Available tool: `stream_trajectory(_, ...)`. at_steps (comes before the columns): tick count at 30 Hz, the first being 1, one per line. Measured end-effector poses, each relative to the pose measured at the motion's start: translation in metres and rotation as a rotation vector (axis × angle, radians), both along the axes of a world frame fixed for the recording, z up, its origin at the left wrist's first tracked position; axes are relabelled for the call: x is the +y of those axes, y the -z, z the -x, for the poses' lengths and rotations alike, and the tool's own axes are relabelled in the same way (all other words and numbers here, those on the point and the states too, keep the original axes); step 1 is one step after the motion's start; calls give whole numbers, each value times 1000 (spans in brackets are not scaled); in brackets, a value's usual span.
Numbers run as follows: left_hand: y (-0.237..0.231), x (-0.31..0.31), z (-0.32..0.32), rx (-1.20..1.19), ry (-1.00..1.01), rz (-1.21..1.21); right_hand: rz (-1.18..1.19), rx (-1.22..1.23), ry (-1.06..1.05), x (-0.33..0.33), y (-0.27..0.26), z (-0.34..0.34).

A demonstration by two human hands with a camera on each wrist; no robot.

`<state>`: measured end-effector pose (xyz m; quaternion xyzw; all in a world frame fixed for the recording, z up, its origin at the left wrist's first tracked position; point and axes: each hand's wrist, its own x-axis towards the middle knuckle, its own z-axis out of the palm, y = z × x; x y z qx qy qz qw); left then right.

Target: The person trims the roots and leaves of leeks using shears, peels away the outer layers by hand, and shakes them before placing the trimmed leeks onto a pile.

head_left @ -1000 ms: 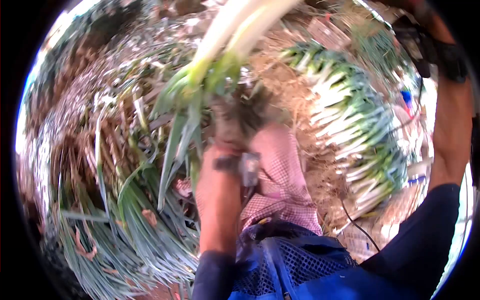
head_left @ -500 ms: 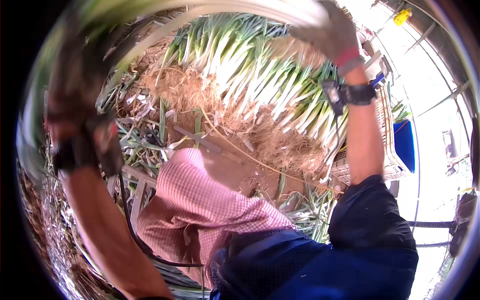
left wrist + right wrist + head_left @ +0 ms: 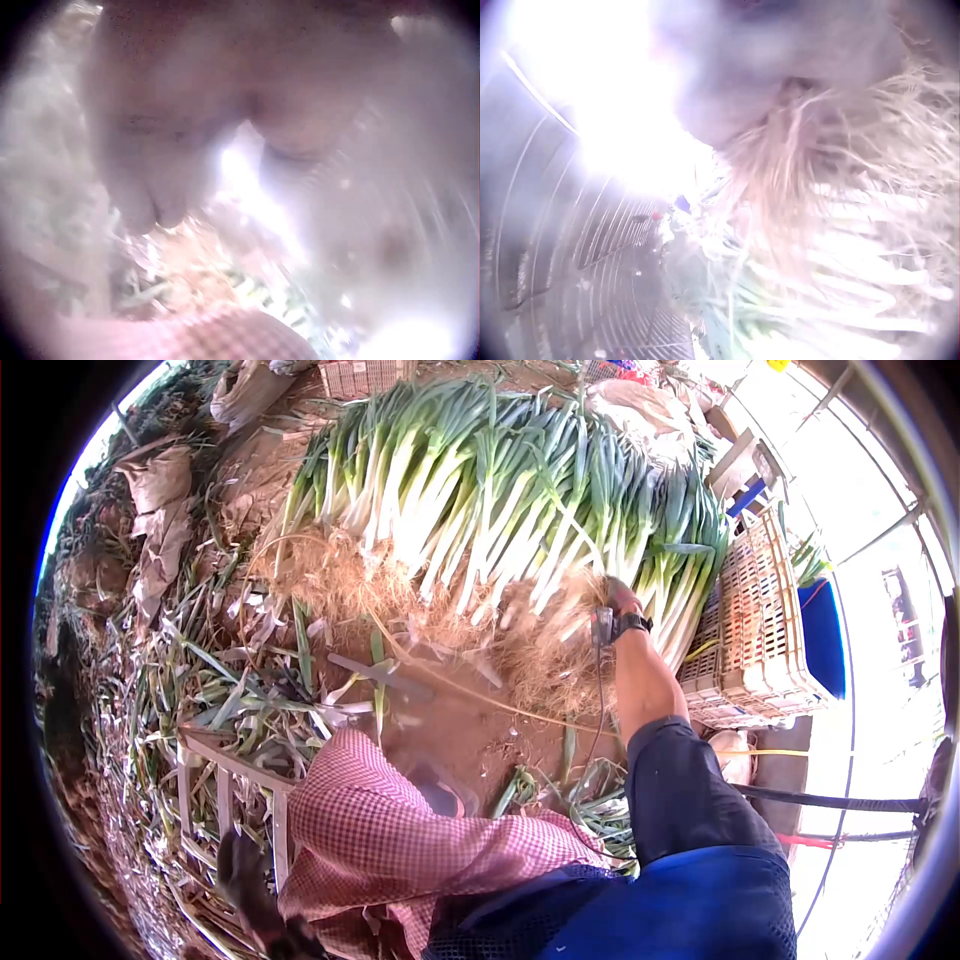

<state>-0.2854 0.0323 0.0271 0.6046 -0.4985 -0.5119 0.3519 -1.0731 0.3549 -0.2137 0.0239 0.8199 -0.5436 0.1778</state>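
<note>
Leeks (image 3: pixel 440 490) lie side by side in a long row, green tops away from the person and roots nearer. The right hand (image 3: pixel 622 597) is at the root end near the row's right side. In the right wrist view the gloved hand (image 3: pixel 780 67) grips leeks at their base, with pale roots (image 3: pixel 780 180) hanging out below it; its fingertips are hidden. The gloved left hand (image 3: pixel 245 880) hangs low beside the person's knee, away from the row. In the left wrist view, blurred, the left hand's fingers (image 3: pixel 169 180) hang loosely bent with nothing visible in them.
Stacked plastic crates (image 3: pixel 765 620) stand at the row's right end, beside a blue container (image 3: pixel 822 640). A metal-framed stool (image 3: pixel 235 765) stands left of the checked trouser leg (image 3: pixel 400 830). Loose leaves and trimmings (image 3: pixel 150 710) cover the left ground. Cables run at the right.
The leeks held up across both hands have come down to the row with the right hand. The left hand has let go and dropped beside the knee. The view has shifted over the row.
</note>
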Motion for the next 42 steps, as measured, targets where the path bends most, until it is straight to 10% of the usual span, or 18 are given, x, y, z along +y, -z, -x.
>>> stream_trajectory(3,41,-3,-168,-40,-209,-30,-68,-19,0,3,17,-11)
stream_trajectory(14,125,108,-237,146,-330,-220,-10,-410,-176,-52,-50,-165)
stream_trajectory(19,148,147,-218,-325,-237,-39,-56,-636,-433,-111,-26,-258)
stream_trajectory(21,154,150,-216,-16,-402,-184,-72,-629,-575,-140,-23,-298)
stream_trajectory(24,158,157,-226,19,-506,-273,-18,-129,-1287,-181,-22,-344)
stream_trajectory(26,133,165,-209,30,-512,-278,-428,12,-1308,-220,-63,-389)
stream_trajectory(32,151,198,-236,-94,-621,-403,-585,16,-1403,-255,3,-401)
stream_trajectory(38,178,231,-232,121,-560,-282,-774,488,-1812,-217,181,-387)
stream_trajectory(42,186,235,-232,-8,-697,-308,-714,850,-2120,-240,163,-403)
